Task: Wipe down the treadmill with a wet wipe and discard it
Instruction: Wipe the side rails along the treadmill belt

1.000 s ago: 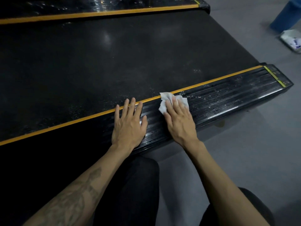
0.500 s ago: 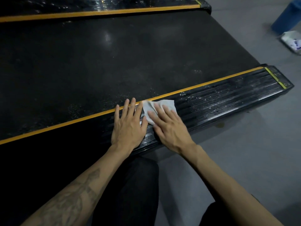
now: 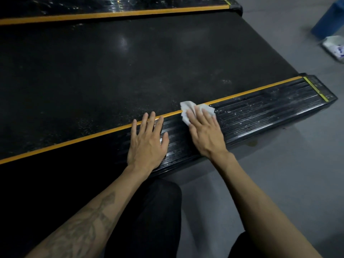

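The black treadmill (image 3: 115, 67) fills the upper left, with a wide belt and a ribbed near side rail (image 3: 270, 108) edged by a yellow stripe. A crumpled white wet wipe (image 3: 188, 106) lies on that rail, overlapping the stripe. My right hand (image 3: 205, 133) presses flat on the wipe with straight fingers, covering its lower part. My left hand (image 3: 148, 142) rests flat on the rail just to the left, fingers spread, holding nothing.
Grey floor (image 3: 288, 174) spreads to the right of the rail. A white wipe packet (image 3: 334, 46) lies on the floor at the far right, beside a blue container (image 3: 329, 21). My dark-trousered knees (image 3: 149, 220) are below the rail.
My right hand slid the wipe left towards my left hand, then back right along the rail. My left hand has stayed put.
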Action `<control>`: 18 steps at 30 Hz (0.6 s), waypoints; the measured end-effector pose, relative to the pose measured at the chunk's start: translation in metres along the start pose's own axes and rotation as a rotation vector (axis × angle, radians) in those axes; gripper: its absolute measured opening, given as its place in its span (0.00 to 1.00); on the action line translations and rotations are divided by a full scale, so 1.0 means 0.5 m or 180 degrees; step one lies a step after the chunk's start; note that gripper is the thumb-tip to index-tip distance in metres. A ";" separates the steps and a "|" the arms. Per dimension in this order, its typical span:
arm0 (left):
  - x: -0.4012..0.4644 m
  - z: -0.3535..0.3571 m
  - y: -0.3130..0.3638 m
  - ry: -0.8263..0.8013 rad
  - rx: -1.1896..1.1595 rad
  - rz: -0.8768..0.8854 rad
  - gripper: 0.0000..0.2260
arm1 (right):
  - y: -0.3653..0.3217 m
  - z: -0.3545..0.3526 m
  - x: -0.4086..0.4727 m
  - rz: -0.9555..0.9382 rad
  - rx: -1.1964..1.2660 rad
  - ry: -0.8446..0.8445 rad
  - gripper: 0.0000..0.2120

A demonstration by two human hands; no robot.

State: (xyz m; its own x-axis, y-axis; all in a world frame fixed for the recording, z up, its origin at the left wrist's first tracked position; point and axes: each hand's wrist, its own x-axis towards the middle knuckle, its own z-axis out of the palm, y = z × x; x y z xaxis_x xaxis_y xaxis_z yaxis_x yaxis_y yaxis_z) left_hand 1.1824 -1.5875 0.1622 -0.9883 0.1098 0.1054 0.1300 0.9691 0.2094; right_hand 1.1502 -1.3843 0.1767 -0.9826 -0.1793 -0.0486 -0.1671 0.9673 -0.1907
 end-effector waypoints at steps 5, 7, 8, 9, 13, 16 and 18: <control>0.001 0.000 -0.001 0.0033 0.0006 -0.0005 0.30 | -0.063 0.013 -0.009 -0.0418 -0.0027 -0.0254 0.36; 0.000 0.000 -0.001 0.0027 0.0001 0.0006 0.30 | -0.034 0.003 0.002 -0.0711 -0.0122 -0.0282 0.34; 0.000 0.000 -0.001 0.0020 -0.0003 0.0006 0.30 | -0.016 -0.002 0.010 -0.0630 -0.0172 -0.0252 0.35; 0.000 0.000 -0.002 0.0009 0.0000 0.0006 0.30 | -0.001 -0.007 0.019 -0.0425 -0.0188 -0.0211 0.36; 0.000 0.001 -0.001 0.0007 0.0001 -0.0009 0.30 | -0.047 -0.010 0.031 0.0088 -0.0245 -0.0181 0.42; 0.000 0.001 -0.002 0.0051 -0.0004 0.0005 0.30 | -0.087 0.003 0.025 -0.0573 -0.0114 -0.0341 0.39; 0.000 0.000 -0.002 0.0043 0.0003 0.0013 0.29 | -0.067 0.000 0.030 -0.0756 -0.0106 -0.0335 0.37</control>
State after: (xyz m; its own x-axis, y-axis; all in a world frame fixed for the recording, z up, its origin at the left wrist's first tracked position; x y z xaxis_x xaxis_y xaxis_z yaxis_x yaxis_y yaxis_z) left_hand 1.1822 -1.5884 0.1621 -0.9867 0.1108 0.1193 0.1340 0.9689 0.2081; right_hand 1.1408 -1.4194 0.1825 -0.9019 -0.4182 -0.1085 -0.3965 0.9009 -0.1766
